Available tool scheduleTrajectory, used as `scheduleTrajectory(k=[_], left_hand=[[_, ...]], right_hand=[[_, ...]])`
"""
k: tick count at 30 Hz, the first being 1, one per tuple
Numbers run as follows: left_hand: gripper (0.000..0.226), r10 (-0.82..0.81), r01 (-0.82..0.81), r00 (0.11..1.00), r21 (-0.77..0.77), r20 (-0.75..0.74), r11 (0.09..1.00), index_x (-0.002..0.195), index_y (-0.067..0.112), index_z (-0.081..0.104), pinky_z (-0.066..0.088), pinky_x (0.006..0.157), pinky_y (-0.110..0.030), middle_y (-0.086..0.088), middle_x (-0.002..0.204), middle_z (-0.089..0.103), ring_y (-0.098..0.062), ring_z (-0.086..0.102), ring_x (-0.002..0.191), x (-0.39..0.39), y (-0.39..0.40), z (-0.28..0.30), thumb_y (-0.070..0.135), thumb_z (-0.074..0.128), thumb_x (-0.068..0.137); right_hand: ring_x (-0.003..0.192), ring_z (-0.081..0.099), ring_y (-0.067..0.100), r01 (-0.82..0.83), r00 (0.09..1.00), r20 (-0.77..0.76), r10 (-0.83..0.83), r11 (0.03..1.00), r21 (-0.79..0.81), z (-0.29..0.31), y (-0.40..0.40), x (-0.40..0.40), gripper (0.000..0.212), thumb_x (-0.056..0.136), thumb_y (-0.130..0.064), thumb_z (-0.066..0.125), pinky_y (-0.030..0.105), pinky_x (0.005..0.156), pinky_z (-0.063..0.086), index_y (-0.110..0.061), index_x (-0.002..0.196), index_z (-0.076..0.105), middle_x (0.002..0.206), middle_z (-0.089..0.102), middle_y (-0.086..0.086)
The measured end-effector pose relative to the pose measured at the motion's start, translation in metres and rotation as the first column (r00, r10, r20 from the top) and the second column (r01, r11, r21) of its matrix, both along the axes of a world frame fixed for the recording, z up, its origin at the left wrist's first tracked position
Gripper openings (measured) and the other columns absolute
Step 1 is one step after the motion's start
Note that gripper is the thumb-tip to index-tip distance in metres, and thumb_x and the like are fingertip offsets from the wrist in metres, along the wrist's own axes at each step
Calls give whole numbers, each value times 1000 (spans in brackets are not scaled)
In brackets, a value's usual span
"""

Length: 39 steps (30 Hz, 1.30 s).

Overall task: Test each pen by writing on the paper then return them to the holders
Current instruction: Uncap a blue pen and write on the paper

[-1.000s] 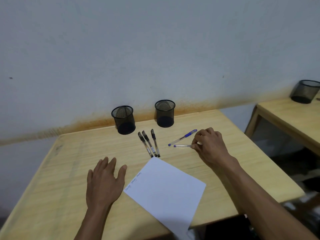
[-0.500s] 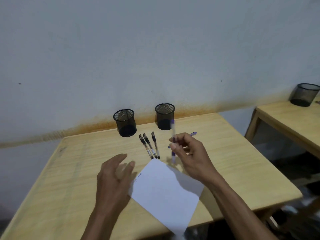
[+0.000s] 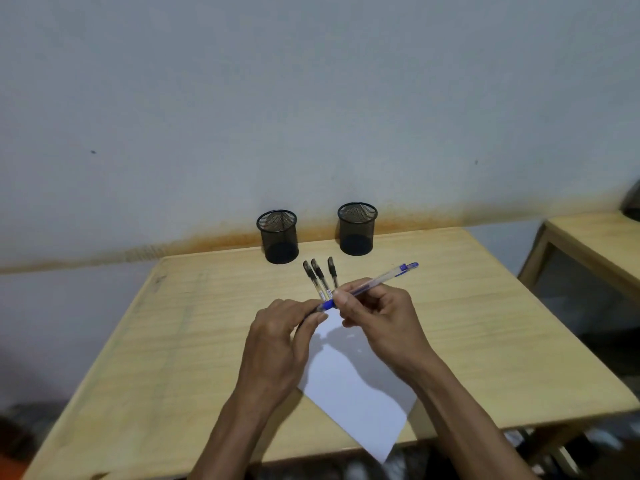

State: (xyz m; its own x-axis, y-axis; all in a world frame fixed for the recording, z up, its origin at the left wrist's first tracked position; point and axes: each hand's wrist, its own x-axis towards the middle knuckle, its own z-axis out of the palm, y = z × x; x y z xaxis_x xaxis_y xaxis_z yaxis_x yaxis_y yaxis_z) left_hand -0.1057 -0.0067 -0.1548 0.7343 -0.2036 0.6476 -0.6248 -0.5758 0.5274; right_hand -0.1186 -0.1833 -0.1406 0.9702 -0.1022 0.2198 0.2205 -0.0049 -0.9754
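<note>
Left hand (image 3: pixel 277 344) came up off the table since the last frame and now pinches the cap end of the blue pen (image 3: pixel 374 283); right hand (image 3: pixel 377 313) grips its barrel, both above the paper (image 3: pixel 353 389). Two mesh holders (image 3: pixel 277 236) (image 3: pixel 357 228) at 12 o'clock, no pens showing in them. Three black pens (image 3: pixel 320 277) lie between holders and hands. Paper's near corner overhangs the table (image 3: pixel 173 358) edge at 6 o'clock. Second table (image 3: pixel 595 240) at 3 o'clock, gap between them.
</note>
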Motion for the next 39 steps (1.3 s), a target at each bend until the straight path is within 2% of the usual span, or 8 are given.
scheduleTrajectory(k=[5,7,10,17,25,30,34,39], left_hand=[[22,-7,8,1000,12,-29,1000,92,14,79,46,65,-14,14,77,70,-5,63,67,7,8,9,29,62,90],[9,73,-79,987,-36,-141,996,89,16,80,40,63,-4,20,70,69,1,65,69,11,23,9,16,71,90],[15,163,-179,920,-11,-356,984,81,25,78,43,59,-12,20,66,70,5,65,68,20,58,10,18,69,91],[15,193,-246,859,-52,-473,968,79,21,67,47,55,-17,4,73,71,-9,66,69,27,38,-4,19,64,93],[21,396,-316,863,276,-315,908,68,21,67,40,67,-34,7,71,65,-22,58,71,64,49,-34,23,63,89],[25,453,-316,851,428,-267,846,80,24,79,33,77,-34,-4,97,69,-26,61,100,87,56,-46,31,61,96],[31,463,-303,826,439,-321,846,85,22,77,33,81,-34,0,86,56,-25,59,105,94,57,-47,37,55,99],[30,428,-326,833,313,-350,892,101,12,73,48,85,-41,-4,103,74,-31,63,104,93,58,-46,36,55,98]], right_hand=[[72,66,8,-47,998,47,50,997,-65,5,0,7,8,91,-13,73,23,68,56,-14,85,78,80,74,-2],[67,63,11,10,998,57,-14,997,80,12,-10,13,5,88,-13,74,21,65,55,-12,84,76,73,71,3],[61,63,9,105,991,48,-125,947,304,26,-45,23,9,80,-20,74,20,62,56,-11,81,76,70,70,6],[67,65,11,37,997,-75,-33,998,47,-2,-17,15,7,92,-11,72,25,67,57,-9,88,77,73,73,3],[64,67,6,97,984,-149,-97,995,-3,-22,-16,2,7,90,-18,75,26,67,58,-13,89,78,69,76,-2],[65,68,7,104,981,-162,-105,994,-14,-25,-19,4,6,90,-18,75,27,67,58,-13,89,78,72,77,-1],[65,68,6,98,981,-166,-103,995,-35,-32,-17,7,5,90,-19,75,25,66,58,-15,89,78,73,77,-1],[65,70,12,91,979,-185,-88,996,6,-42,-12,10,8,92,-16,72,24,64,59,-9,91,76,71,76,4]])
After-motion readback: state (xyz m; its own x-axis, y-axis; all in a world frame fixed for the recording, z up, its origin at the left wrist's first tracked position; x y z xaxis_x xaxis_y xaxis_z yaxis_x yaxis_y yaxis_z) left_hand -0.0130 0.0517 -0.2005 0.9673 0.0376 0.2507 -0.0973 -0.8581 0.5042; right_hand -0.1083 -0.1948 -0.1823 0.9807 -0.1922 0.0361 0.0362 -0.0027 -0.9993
